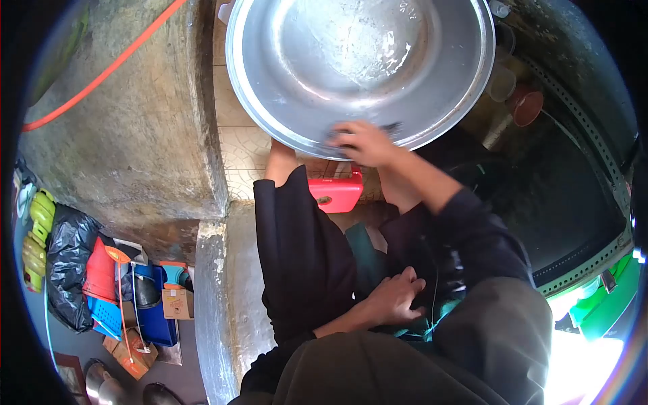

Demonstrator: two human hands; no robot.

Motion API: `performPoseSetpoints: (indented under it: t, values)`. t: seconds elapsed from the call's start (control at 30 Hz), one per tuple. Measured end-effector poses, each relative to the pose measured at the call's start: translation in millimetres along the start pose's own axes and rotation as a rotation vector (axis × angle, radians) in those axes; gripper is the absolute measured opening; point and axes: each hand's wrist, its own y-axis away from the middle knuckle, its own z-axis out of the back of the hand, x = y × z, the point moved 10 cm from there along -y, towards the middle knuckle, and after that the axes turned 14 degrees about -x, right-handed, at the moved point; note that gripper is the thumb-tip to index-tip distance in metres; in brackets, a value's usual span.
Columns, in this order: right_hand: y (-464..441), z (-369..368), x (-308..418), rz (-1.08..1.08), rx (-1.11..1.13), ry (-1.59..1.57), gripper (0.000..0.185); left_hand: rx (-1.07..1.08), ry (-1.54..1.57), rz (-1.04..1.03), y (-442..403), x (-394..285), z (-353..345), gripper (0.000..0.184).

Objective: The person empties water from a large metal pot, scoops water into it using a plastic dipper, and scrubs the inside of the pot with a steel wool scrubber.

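A wide, round metal basin [364, 111] fills the top of the view, its inside wet and shiny with a worn pale patch on the bottom. My right hand [366, 143] is at the near wall of the basin, fingers curled and smeared by motion. Dark grey bits [391, 127] show beside the fingers; they are too blurred to name. My left hand [398, 297] lies over my lap, fingers loosely apart, holding nothing. Under the basin's near rim, between my legs, stands a red plastic stool [337, 193], partly hidden.
A worn concrete wall [135, 128] with an orange hose [108, 71] stands left. At lower left are a black plastic bag [69, 263], a blue crate [158, 307] and cardboard boxes [178, 304]. On the right are a dark panel with a perforated metal edge [587, 287] and a reddish cup [525, 106].
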Motion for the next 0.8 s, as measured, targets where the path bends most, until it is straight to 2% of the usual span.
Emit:
performPoseSetpoints:
  t: [0.07, 0.13, 0.23, 0.3, 0.33, 0.4, 0.47, 0.5, 0.57, 0.63, 0.7, 0.8]
  values:
    - [46.3, 44.5, -20.3, 0.061, 0.233, 0.356, 0.033, 0.043, 0.027, 0.026, 0.4, -1.3, 0.2, 0.053]
    - [61.9, 78.4, -38.7, 0.077, 0.277, 0.498, 0.032, 0.026, 0.020, 0.013, -0.2, -2.8, 0.5, 0.053]
    - [40.6, 46.3, -25.1, 0.032, 0.322, 0.489, 0.031, 0.009, 0.031, -0.001, -2.1, -5.8, 0.7, 0.053]
    - [-3.9, -1.8, 16.0, 0.038, 0.096, 0.176, 0.029, 0.016, 0.041, 0.016, -2.1, -3.7, 2.1, 0.054]
    - [-39.6, -16.2, 41.4, 0.105, -0.092, 0.100, 0.026, 0.032, 0.044, 0.031, -2.0, -2.8, 1.4, 0.056]
    - [-110.7, -4.4, 64.7, -0.059, -0.374, -0.141, 0.025, 0.016, 0.026, -0.011, 0.5, 2.9, -7.8, 0.057]
    - [-135.6, 3.1, 56.7, -0.093, -0.543, -0.191, 0.029, -0.061, -0.021, -0.142, 2.0, 17.5, -29.1, 0.058]
    - [-138.5, 6.4, 54.4, -0.114, -0.625, -0.222, 0.031, -0.060, -0.026, -0.100, 2.2, 18.9, -26.6, 0.059]
    - [-94.4, -5.7, 47.0, 0.054, -0.399, -0.163, 0.035, -0.020, 0.036, -0.008, 3.1, 1.2, -2.4, 0.057]
    - [-28.9, -2.4, 11.8, 0.074, -0.088, 0.058, 0.034, -0.006, 0.062, 0.023, 0.4, -2.2, 8.8, 0.055]
    - [8.3, 20.6, -27.5, -0.053, 0.171, 0.253, 0.028, 0.001, 0.067, 0.026, 3.2, -2.9, 6.6, 0.054]
    - [-0.1, 3.5, -43.9, -0.265, 0.253, 0.364, 0.032, 0.013, 0.035, 0.023, 4.3, -5.7, 8.1, 0.054]
